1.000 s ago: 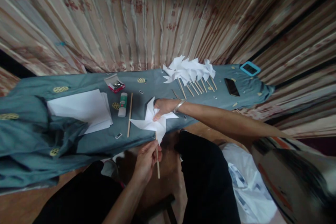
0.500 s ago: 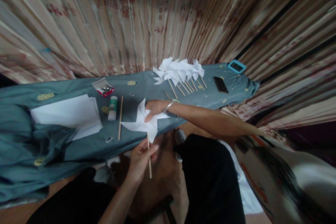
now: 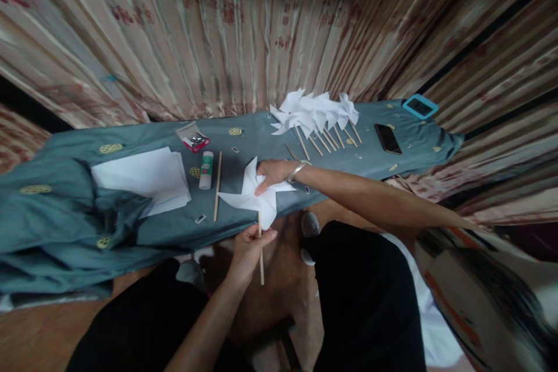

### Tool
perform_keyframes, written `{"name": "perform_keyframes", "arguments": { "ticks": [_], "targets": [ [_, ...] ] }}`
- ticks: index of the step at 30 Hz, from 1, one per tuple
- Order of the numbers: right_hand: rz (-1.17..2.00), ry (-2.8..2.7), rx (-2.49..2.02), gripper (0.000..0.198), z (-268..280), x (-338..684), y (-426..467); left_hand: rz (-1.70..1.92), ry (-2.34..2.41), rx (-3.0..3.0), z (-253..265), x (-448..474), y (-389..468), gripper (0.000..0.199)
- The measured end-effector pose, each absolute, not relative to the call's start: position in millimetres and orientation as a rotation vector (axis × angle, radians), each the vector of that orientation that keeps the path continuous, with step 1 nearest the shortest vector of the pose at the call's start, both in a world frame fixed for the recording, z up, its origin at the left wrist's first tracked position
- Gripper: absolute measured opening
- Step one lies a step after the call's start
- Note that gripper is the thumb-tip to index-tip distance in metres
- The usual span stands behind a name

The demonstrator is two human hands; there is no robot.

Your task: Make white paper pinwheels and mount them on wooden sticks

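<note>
A white paper pinwheel (image 3: 265,204) is held over the table's front edge, its wooden stick (image 3: 262,267) pointing down toward me. My left hand (image 3: 250,247) pinches that stick just below the paper blades. My right hand (image 3: 275,173), with a silver bangle at the wrist, grips the pinwheel at its centre, thumb on top; the fingers beneath are hidden by the paper. Left of the pinwheel lies a loose wooden stick (image 3: 217,187), with a green and white glue stick (image 3: 206,170) beside it.
Several finished pinwheels (image 3: 311,113) lie overlapping at the back. A stack of white paper (image 3: 139,177) and an open red box of small metal pieces (image 3: 194,138) are on the left. A dark phone (image 3: 387,138) and a blue-framed device (image 3: 420,106) lie right. Curtains (image 3: 253,29) hang behind.
The view has shifted, so everything on the table appears farther right. Both hands keep the same hold on the pinwheel and its stick.
</note>
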State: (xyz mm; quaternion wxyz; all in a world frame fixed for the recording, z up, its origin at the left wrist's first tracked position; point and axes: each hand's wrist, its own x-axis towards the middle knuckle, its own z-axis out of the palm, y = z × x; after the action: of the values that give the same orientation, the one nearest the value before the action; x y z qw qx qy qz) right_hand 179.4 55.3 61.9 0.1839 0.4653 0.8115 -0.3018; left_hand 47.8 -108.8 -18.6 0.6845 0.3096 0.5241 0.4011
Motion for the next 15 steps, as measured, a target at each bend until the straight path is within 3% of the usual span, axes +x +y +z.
{"name": "perform_keyframes", "arguments": {
  "ticks": [15],
  "targets": [
    [-0.981, 2.273, 1.339, 0.041, 52.9, 184.4, 60.0, 1.055, 1.207, 0.588, -18.9, 45.2, -113.3, 0.045]
  ]
}}
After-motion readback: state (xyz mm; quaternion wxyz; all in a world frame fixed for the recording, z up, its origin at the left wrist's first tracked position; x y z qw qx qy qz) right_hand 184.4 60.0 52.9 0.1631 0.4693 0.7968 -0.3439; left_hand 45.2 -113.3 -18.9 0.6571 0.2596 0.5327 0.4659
